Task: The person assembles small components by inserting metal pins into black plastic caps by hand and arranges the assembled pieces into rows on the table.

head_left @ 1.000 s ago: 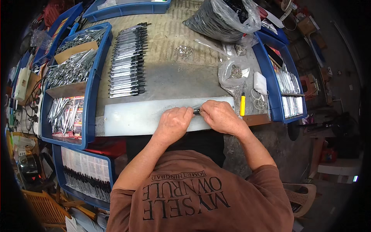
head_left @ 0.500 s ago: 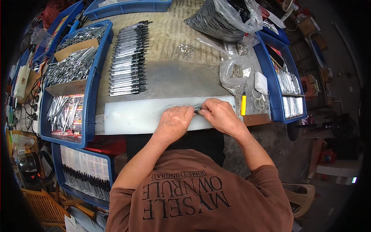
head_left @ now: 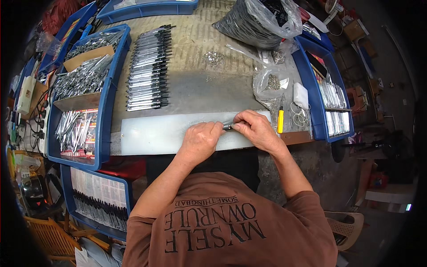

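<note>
From here I see the left hand closed around one end of a small dark piece, while the right hand pinches the other end between thumb and fingers. The piece is over the right half of the board along the table's front edge; whether it touches, I can't tell. By the look of it, this one isn't done. Many pens lie side by side in a row toward the table's left edge, seemingly dealt with, though I can't say they're complete. Plenty appears left: loose silver rods crowd the tray at the left edge, and black parts fill the bag farther back on the right. The screwdriver rests untouched near the board's right end.
</note>
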